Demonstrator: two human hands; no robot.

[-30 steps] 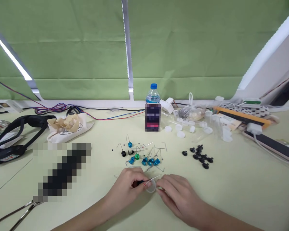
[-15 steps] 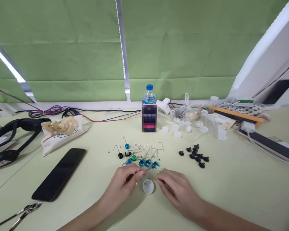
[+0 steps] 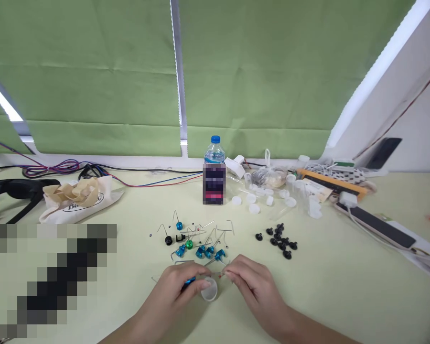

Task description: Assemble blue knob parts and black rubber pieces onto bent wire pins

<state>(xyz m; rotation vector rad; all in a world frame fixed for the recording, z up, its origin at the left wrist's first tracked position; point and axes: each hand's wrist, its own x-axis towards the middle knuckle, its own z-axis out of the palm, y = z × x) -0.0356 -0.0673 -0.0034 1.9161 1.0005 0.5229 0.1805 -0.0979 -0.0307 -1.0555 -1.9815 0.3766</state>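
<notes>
Two hands are recorded low on the pale green bench (image 3: 344, 286). A blue-capped wire part (image 3: 190, 281) is pinched in the fingers of the left hand (image 3: 175, 294); its lead is nipped by the fingers of the right hand (image 3: 252, 286), just above a small clear cup (image 3: 209, 289). Loose blue parts (image 3: 200, 251), black knobs (image 3: 279, 241) and a water bottle (image 3: 214, 155) are noted beyond; green blinds (image 3: 272, 71) are drawn behind.

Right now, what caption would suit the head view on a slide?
Left hand grips a blue part, right hand pinches its wire, a white cup between them on a cluttered desk.
</notes>
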